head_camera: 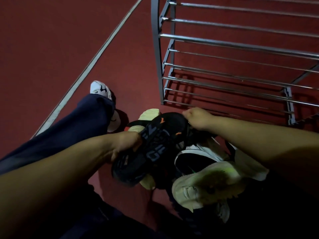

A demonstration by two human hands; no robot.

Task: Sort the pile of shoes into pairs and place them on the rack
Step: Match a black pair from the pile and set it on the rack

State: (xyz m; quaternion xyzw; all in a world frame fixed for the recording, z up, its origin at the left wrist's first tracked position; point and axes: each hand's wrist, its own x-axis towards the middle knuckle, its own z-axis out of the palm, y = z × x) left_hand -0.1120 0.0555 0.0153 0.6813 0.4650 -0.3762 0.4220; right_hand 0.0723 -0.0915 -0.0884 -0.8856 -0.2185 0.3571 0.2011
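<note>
We grip a black slide sandal [155,149] with both hands above the shoe pile [203,178]. Our left hand [126,145] has its fingers curled tight round the sandal's edge at 9 o'clock; our right hand [198,119] pinches its far end at 1 o'clock. The metal rack [233,45] stands bare at 1 o'clock on the red floor [51,49].

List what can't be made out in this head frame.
- Pile: count and pairing unclear; shoes overlap, forearms cover part, light is dim.
- Left hand: fingers hidden under the black shoe.
- Right hand: fingertips hidden behind that shoe's far end; grip unclear.
- Rack: right side and top cut off by the frame edge.
- Strap lettering on the black shoe: blurred, unreadable.
</note>
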